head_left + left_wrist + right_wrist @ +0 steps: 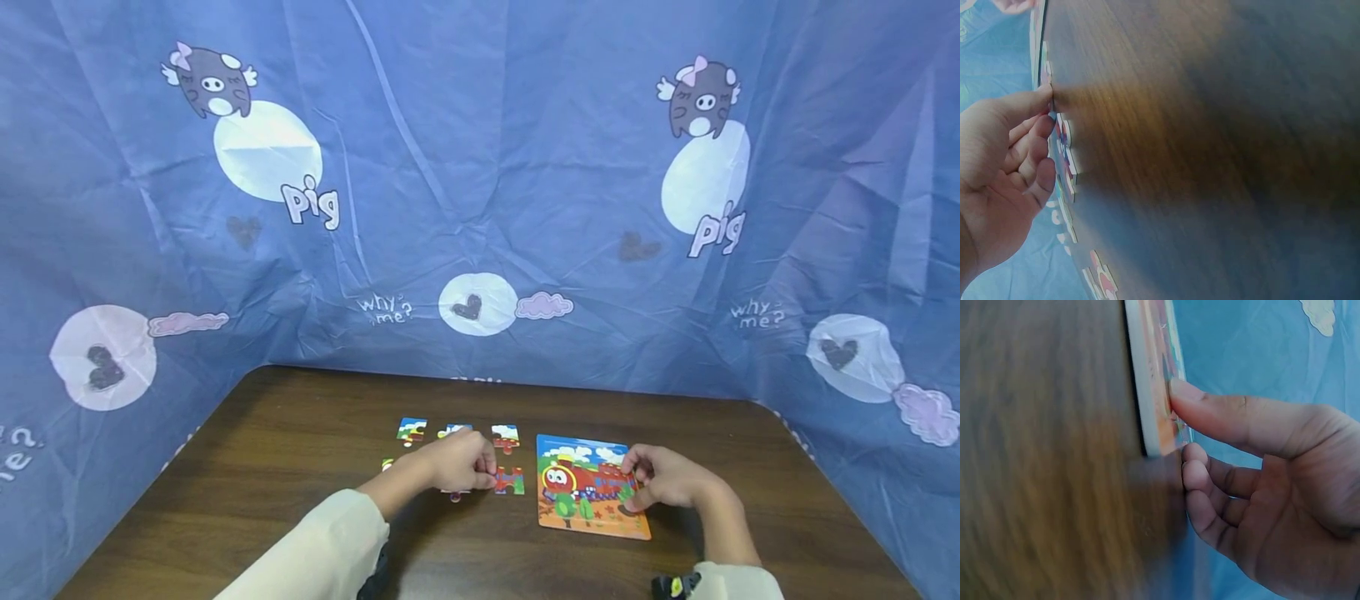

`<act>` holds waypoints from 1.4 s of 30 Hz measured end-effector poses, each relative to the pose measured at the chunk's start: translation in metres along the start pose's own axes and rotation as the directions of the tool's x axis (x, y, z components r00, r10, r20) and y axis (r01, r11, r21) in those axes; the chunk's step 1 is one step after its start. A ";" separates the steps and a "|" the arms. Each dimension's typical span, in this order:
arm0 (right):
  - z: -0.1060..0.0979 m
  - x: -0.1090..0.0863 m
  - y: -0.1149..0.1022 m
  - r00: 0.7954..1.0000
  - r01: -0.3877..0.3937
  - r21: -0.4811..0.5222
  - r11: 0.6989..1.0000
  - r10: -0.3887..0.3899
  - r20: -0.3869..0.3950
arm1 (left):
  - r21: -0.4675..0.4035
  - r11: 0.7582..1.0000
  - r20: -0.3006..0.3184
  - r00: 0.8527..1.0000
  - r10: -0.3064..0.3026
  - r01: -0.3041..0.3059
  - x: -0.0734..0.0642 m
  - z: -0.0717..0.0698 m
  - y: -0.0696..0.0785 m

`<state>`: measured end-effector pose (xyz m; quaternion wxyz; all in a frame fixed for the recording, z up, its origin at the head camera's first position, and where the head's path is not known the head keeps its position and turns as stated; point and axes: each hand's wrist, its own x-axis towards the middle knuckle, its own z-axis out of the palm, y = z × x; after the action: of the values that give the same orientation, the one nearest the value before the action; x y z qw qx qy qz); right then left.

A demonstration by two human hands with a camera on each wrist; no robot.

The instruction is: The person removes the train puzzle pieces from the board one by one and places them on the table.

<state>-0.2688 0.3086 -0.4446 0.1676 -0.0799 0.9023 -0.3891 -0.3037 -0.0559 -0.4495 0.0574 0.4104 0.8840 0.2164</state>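
Observation:
My left hand (462,461) pinches between thumb and fingers at the left side of a red, blue and green jigsaw piece (511,481) on the table. More loose pieces lie around it, including a blue-and-white one (412,428) and one with a red lower part (506,437); the hand partly covers others. Right of them lies a square puzzle board (585,521) with a red smiling train picture. My right hand (671,479) grips the board's right edge, its thumb (1194,403) on the picture face. The right index fingertip is hidden in the right wrist view.
A brown wooden table (315,467) with rounded far corners bears everything. Blue cloth (465,167) printed with pigs, hearts and clouds hangs behind it and along both sides. The board lies to the right of the loose pieces, a small gap between.

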 end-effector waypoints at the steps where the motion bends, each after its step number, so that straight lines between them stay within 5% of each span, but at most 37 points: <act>1: 0.000 0.000 -0.001 1.000 0.000 -0.011 1.000 0.000 0.000 | -0.007 1.000 0.001 1.000 0.000 0.000 0.000 0.000 0.000; 11: -0.001 0.000 -0.009 1.000 0.020 -0.124 0.992 -0.019 0.007 | -0.023 1.000 0.005 1.000 -0.004 0.005 0.000 0.000 0.000; 28: 0.008 0.003 -0.024 0.988 0.156 -0.331 0.931 -0.148 0.050 | -0.033 0.999 -0.017 1.000 -0.011 0.010 0.001 0.003 0.003; 34: 0.004 0.001 -0.017 0.970 0.244 -0.321 0.915 -0.228 0.088 | -0.073 0.997 -0.063 0.998 0.011 -0.016 0.011 0.008 0.017; 42: 0.004 0.001 -0.010 0.969 0.228 -0.166 0.959 -0.207 0.135 | -0.101 0.995 -0.038 0.999 0.014 -0.018 0.025 0.020 0.045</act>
<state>-0.2683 0.2989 -0.4400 0.1683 -0.2162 0.9082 -0.3164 -0.2833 -0.0046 -0.4464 0.0601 0.4099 0.8696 0.2688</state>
